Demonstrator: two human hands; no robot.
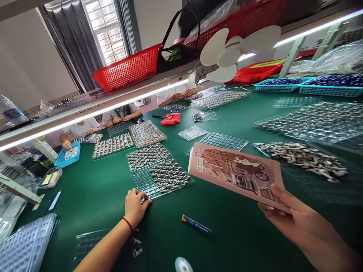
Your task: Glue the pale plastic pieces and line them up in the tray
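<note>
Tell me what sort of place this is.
Probably a small-parts workshop: clear gridded trays hold rows of metal pieces on a long green worktable, with other people along its far side.

One tilted view looks forward and down from the head, the book (235, 174) near, the window (110, 34) far.

Fan (228, 56): white blades, near shelf (113, 99)
Red basket (130, 71): perforated, on shelf
Window (109, 30): barred, between grey curtains (73, 34)
Strip light (93, 114): lit, under shelf
Clear bottle (11, 109): shelf, far left
</note>
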